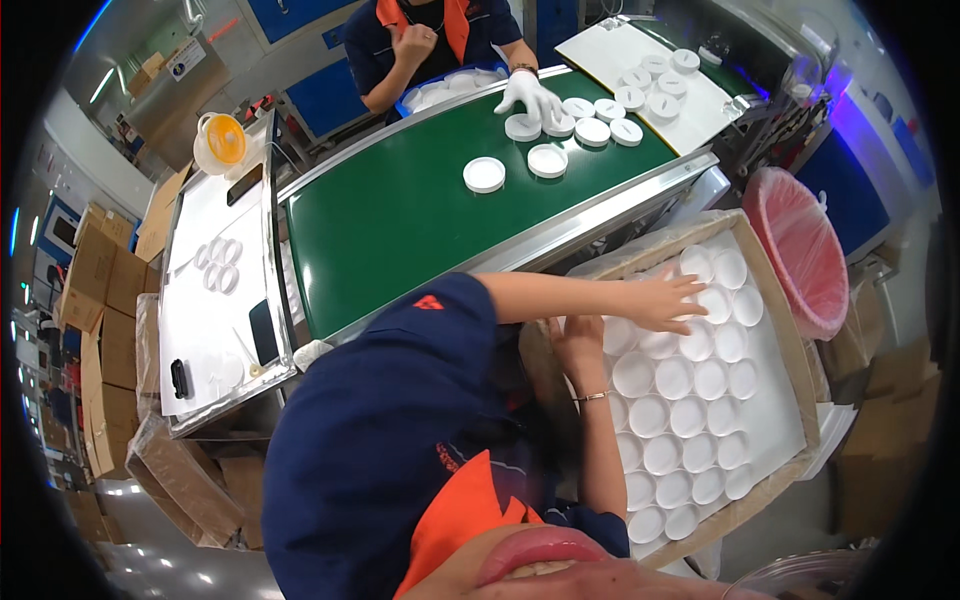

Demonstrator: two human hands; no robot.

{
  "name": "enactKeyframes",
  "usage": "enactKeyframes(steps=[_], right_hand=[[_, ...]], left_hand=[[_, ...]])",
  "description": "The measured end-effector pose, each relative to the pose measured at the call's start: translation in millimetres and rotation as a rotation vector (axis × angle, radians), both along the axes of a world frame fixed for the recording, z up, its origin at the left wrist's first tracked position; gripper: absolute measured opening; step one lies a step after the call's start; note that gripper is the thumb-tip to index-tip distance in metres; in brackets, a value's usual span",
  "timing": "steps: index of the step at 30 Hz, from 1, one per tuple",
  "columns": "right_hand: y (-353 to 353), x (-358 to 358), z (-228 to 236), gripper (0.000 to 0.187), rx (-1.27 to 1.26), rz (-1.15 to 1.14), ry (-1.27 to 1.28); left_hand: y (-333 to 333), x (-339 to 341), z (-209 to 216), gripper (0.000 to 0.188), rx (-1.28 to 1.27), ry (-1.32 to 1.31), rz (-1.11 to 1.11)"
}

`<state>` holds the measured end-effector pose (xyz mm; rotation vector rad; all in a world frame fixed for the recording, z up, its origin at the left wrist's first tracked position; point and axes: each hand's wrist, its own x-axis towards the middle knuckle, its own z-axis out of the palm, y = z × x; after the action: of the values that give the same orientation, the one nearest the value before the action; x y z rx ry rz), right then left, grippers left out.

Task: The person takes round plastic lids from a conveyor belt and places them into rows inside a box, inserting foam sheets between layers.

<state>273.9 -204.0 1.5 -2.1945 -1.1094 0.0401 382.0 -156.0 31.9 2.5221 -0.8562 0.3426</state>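
Observation:
My left hand point(665, 303) reaches across to the right with fingers spread over white round lids point(697, 343) laid in rows in a carton point(812, 420). Its fingertips are at the lids, and I see nothing gripped in it. Below my left forearm, my right hand point(580, 348) is at the carton's near left side, a bracelet on its wrist. That hand's fingers are partly covered by the left forearm, so whether they hold anything is hidden. The lids look like shallow discs with raised rims, and a pale sheet lies under them.
Across the green conveyor belt point(400, 225), a co-worker's white-gloved hand point(530, 97) touches lids. More lids point(661, 105) sit on a white board at the belt's end. A pink-lined bin point(800, 255) stands beyond the carton. At left, a white table point(205, 330) bears rings and phones.

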Motion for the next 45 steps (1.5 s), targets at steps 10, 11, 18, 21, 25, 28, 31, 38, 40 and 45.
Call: enactKeyframes(steps=[10, 11, 18, 21, 25, 28, 31, 38, 40, 45], right_hand=[[3, -8, 35, 0.059, -0.005, 0.011, -0.025], [3, -8, 36, 0.059, 0.013, 0.024, -0.029], [1, -7, 34, 0.054, 0.062, -0.036, 0.05], [9, -11, 41, 0.047, 0.141, -0.098, -0.026], [24, -7, 48, 0.042, 0.226, -0.171, -0.164], [53, -5, 64, 0.043, 0.26, -0.122, -0.241], [89, 9, 67, 0.045, 0.229, -0.032, -0.277], [182, 47, 62, 0.05, 0.182, 0.086, -0.383], [207, 57, 52, 0.054, 0.177, 0.093, -0.447], [249, 79, 29, 0.081, 0.037, -0.019, -0.448]], left_hand=[[217, -266, 61, 0.05, 0.047, 0.201, 0.812], [223, -290, 51, 0.052, 0.067, 0.269, 0.833], [213, -334, 44, 0.062, 0.169, 0.251, 0.735], [212, -339, 41, 0.064, 0.172, 0.264, 0.739], [210, -342, 39, 0.066, 0.17, 0.243, 0.774], [204, -347, 38, 0.071, 0.228, 0.213, 0.812], [200, -353, 37, 0.08, 0.227, 0.165, 0.78], [197, -362, 41, 0.083, 0.289, 0.158, 0.772], [195, -366, 38, 0.084, 0.348, 0.151, 0.767], [179, -369, 25, 0.085, 0.306, 0.125, 0.696]])
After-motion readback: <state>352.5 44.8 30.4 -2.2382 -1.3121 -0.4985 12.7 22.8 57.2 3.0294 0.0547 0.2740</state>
